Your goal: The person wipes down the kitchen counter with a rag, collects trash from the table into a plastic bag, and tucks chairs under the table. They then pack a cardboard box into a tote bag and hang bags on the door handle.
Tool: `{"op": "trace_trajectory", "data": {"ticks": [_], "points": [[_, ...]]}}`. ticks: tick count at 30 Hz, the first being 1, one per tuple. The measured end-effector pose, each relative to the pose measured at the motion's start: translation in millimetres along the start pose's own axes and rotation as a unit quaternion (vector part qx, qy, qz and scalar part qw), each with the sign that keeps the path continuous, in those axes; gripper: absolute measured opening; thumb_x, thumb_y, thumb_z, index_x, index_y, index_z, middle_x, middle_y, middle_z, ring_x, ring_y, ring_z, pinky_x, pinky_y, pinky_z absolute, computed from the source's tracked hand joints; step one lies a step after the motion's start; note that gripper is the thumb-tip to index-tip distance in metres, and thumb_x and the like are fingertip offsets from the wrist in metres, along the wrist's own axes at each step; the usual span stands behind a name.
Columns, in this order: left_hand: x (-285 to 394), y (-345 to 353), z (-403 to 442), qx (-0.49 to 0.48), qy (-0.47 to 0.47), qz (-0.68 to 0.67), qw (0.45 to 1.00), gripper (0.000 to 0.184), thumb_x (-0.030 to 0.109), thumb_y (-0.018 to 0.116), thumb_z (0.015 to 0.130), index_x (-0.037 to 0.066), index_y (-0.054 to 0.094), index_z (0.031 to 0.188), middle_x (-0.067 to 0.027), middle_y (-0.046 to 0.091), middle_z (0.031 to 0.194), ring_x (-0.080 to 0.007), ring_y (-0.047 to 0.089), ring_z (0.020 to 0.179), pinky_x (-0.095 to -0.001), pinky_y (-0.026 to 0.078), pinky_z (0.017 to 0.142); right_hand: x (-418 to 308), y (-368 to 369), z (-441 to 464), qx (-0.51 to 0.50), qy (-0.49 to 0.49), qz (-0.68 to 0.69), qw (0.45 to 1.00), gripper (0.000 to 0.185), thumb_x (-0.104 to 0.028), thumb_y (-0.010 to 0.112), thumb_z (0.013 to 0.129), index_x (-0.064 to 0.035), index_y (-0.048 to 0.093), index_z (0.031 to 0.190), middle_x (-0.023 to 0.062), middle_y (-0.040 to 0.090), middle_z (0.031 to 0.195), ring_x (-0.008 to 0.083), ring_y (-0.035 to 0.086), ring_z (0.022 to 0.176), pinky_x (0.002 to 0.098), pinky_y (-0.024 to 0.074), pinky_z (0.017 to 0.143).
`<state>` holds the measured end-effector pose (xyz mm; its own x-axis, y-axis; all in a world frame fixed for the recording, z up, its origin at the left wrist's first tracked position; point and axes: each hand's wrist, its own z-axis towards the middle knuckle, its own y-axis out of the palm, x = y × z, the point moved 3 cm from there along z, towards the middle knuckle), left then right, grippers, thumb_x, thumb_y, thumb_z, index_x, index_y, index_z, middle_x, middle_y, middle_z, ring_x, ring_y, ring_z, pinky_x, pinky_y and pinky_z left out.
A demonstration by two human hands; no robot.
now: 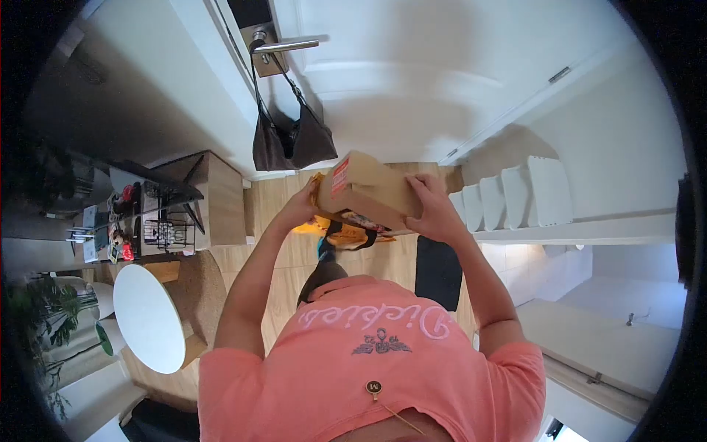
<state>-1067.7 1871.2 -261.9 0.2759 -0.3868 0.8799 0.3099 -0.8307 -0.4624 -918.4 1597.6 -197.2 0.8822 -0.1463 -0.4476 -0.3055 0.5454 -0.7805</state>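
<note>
A brown cardboard box (pixel 379 188) with a red-and-white label is held up, tilted, in front of my body. My left hand (pixel 300 206) grips its left end, where some crinkled orange material shows between hand and box. The right hand (pixel 433 208) clasps the opposite end, with thumb and fingers on its faces. Below the box, partly hidden by it, an orange item (pixel 350 236) with a dark strap-like part appears beside my foot. I cannot tell whether the two orange parts are one thing.
Ahead is a white door (pixel 412 96) with a dark handbag (pixel 291 140) hanging from its handle (pixel 291 46). White tiered shelves (pixel 519 195) stand at right, above a dark mat (pixel 438 272). A wooden cabinet (pixel 224 199) and round white table (pixel 149 318) are at left.
</note>
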Motion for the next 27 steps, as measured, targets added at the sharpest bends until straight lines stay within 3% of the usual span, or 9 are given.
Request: {"op": "trace_trajectory", "data": {"ticks": [3,8,13,16,17,19,21,23,27], "points": [[12,7,15,-0.024,0.031,-0.126,0.991,0.072,-0.006,0.051,0.071,-0.002,0.023,0.137,-0.0144,0.044,0.129,-0.0146,0.059,0.070,-0.0229,0.049,0.053,-4,20,10,0.031,0.053,0.017,0.998,0.079,-0.017,0.072,0.059,0.0021,0.035,0.127,0.0204,0.041,0.118,0.0369,0.041,0.111,0.0399,0.0368,0.095],[19,-1,30,0.019,0.054,-0.045,0.997,0.071,-0.008,0.049,0.071,0.001,0.025,0.137,-0.0115,0.038,0.136,-0.0149,0.060,0.073,-0.0238,0.051,0.055,37,102,21,0.020,0.079,0.067,0.994,0.083,-0.023,0.076,0.058,0.0012,0.034,0.125,0.0217,0.040,0.119,0.0389,0.040,0.110,0.0428,0.0373,0.094],[49,-47,39,-0.027,0.040,0.059,0.997,0.070,-0.011,0.045,0.068,0.000,0.029,0.135,-0.0086,0.021,0.146,-0.0168,0.061,0.080,-0.0237,0.051,0.050,6,77,50,0.017,0.041,-0.005,0.999,0.083,-0.022,0.077,0.057,0.0010,0.035,0.124,0.0208,0.041,0.118,0.0385,0.041,0.109,0.0428,0.0370,0.093],[82,-17,27,0.031,0.149,0.071,0.986,0.067,-0.006,0.046,0.069,0.003,0.033,0.134,-0.0129,0.028,0.143,-0.0176,0.061,0.059,-0.0264,0.051,0.051,19,104,68,0.018,0.030,-0.007,0.999,0.080,-0.021,0.076,0.057,0.0006,0.037,0.123,0.0199,0.042,0.118,0.0369,0.042,0.108,0.0421,0.0376,0.092],[107,-18,21,-0.001,0.068,0.018,0.998,0.067,-0.005,0.046,0.070,0.003,0.031,0.135,-0.0133,0.028,0.143,-0.0177,0.061,0.059,-0.0266,0.051,0.051,28,112,80,0.022,0.023,0.003,0.999,0.079,-0.021,0.076,0.057,0.0005,0.037,0.123,0.0196,0.042,0.117,0.0363,0.043,0.108,0.0419,0.0378,0.092],[102,-35,31,0.032,0.058,0.034,0.997,0.066,-0.004,0.044,0.070,0.002,0.031,0.135,-0.0120,0.029,0.142,-0.0173,0.060,0.056,-0.0262,0.051,0.049,18,116,92,0.047,-0.002,0.016,0.999,0.076,-0.020,0.074,0.059,0.0005,0.038,0.123,0.0203,0.041,0.118,0.0377,0.041,0.108,0.0423,0.0364,0.093],[96,-65,28,0.065,0.034,-0.001,0.997,0.065,-0.003,0.045,0.071,0.002,0.031,0.135,-0.0100,0.040,0.125,-0.0147,0.057,0.053,-0.0242,0.049,0.048,-18,94,100,0.087,-0.046,-0.026,0.995,0.070,-0.021,0.071,0.065,0.0000,0.039,0.123,0.0203,0.042,0.118,0.0387,0.040,0.110,0.0428,0.0359,0.093],[109,-100,23,0.106,0.024,-0.086,0.990,0.064,-0.001,0.047,0.073,0.002,0.033,0.135,-0.0073,0.059,0.092,-0.0100,0.053,0.050,-0.0208,0.046,0.047,-46,95,87,0.064,-0.060,0.035,0.996,0.069,-0.025,0.070,0.069,0.0004,0.037,0.124,0.0205,0.045,0.115,0.0392,0.041,0.109,0.0424,0.0348,0.094],[131,-122,-4,0.136,-0.012,-0.180,0.974,0.064,-0.002,0.045,0.072,0.000,0.032,0.135,-0.0120,0.057,0.103,-0.0109,0.051,0.044,-0.0203,0.045,0.043,-89,139,90,0.052,0.004,0.143,0.988,0.065,-0.034,0.068,0.072,-0.0009,0.041,0.120,0.0202,0.051,0.108,0.0379,0.046,0.105,0.0444,0.0353,0.092]]}}
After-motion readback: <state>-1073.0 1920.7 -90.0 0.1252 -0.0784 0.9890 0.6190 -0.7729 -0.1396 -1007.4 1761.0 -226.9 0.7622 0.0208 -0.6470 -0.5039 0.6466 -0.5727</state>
